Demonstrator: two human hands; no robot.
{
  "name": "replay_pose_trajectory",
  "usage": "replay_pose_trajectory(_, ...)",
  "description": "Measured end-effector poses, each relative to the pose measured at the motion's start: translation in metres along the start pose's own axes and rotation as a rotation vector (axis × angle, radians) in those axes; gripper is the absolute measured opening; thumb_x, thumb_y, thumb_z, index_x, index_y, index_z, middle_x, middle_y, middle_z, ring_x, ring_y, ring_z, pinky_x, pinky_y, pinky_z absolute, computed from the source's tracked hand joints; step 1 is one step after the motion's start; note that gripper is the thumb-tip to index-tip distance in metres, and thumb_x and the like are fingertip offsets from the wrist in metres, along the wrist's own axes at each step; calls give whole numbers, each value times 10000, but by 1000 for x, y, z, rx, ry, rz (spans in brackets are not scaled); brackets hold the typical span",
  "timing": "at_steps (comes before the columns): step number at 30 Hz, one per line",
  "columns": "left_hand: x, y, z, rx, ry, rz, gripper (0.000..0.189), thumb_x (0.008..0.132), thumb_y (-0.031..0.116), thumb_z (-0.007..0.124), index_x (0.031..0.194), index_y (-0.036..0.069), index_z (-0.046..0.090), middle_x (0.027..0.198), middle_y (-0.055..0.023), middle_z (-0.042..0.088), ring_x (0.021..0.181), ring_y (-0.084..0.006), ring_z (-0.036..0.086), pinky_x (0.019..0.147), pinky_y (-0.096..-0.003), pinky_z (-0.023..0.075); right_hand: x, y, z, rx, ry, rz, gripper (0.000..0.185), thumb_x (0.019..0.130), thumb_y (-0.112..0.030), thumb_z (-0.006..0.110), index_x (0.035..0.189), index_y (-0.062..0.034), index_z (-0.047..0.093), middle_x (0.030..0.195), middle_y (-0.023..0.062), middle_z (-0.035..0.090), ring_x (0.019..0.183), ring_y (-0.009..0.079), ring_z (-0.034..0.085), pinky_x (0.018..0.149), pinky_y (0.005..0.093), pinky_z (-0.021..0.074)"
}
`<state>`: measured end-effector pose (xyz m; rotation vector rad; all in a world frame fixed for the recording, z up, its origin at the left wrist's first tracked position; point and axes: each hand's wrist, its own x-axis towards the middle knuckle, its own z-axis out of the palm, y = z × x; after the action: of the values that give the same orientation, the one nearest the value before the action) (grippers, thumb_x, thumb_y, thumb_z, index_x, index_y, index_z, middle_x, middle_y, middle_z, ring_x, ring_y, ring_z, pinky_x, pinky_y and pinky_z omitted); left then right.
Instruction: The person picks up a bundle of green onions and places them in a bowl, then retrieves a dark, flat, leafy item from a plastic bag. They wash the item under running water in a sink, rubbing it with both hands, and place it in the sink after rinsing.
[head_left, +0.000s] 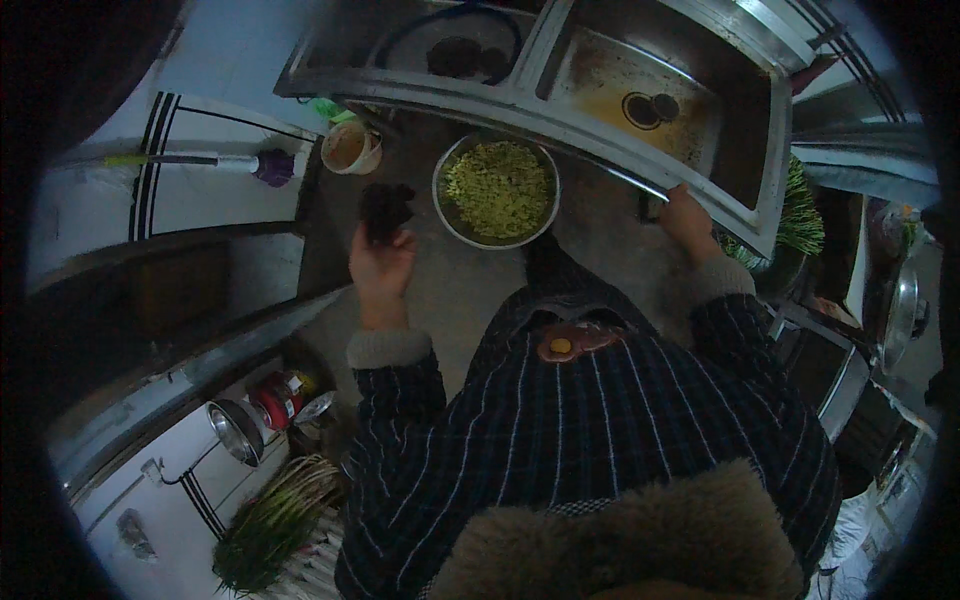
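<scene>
My left hand is raised left of the metal bowl, its fingers around a dark, crumpled thing, perhaps a rag; the dimness hides what it is. My right hand grips the end of a long, thin, shiny metal tool, maybe a knife seen edge-on. The tool runs along the front rim of a stainless-steel double sink. Below the sink, between my hands, sits a round metal bowl heaped with chopped green vegetables.
A small whitish bucket stands beyond my left hand. A purple-headed brush lies farther left. Long green-leaved vegetables are piled at the lower left, with more greens right of the sink. A pot lid is far right.
</scene>
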<state>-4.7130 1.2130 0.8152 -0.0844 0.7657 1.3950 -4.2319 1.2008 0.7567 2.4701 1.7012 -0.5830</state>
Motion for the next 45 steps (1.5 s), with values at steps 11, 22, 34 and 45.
replay_pose_trajectory(11, 76, -91, 95, 58, -251, -233, 243, 944, 253, 451, 1038, 73, 586, 981, -65, 614, 761, -183, 517, 619, -317, 412, 20, 50, 9, -13, 27, -280, 351, 900, -296, 491, 1070, -3, 582, 940, 217, 652, 754, 385, 649, 645, 469, 507)
replay_pose_trajectory(22, 233, -273, 320, 474, -436, -434, 165, 914, 187, 565, 1013, 58, 591, 947, -83, 630, 831, -228, 594, 661, -359, 494, 176, 74, -209, 918, 243, -218, 328, 888, -274, 601, 1125, -49, 579, 952, 106, 671, 812, 204, 681, 707, 338, 531)
replay_pose_trajectory(34, 331, -371, 468, 953, -526, -235, 227, 873, 175, 624, 1010, 1, 574, 910, -83, 585, 802, -202, 584, 688, -354, 515, 430, 0, -379, 315, 894, -290, 452, 890, -418, 519, 974, 21, 586, 894, 211, 640, 884, 388, 614, 781, 447, 490)
replay_pose_trajectory(45, 410, -446, 492, 988, -678, -330, 227, 872, 193, 629, 1005, 11, 606, 900, -69, 624, 784, -175, 596, 652, -318, 494, 445, 27, -365, 608, 847, -531, 300, 943, -284, 470, 1105, -78, 616, 939, 174, 653, 867, 374, 614, 764, 436, 486)
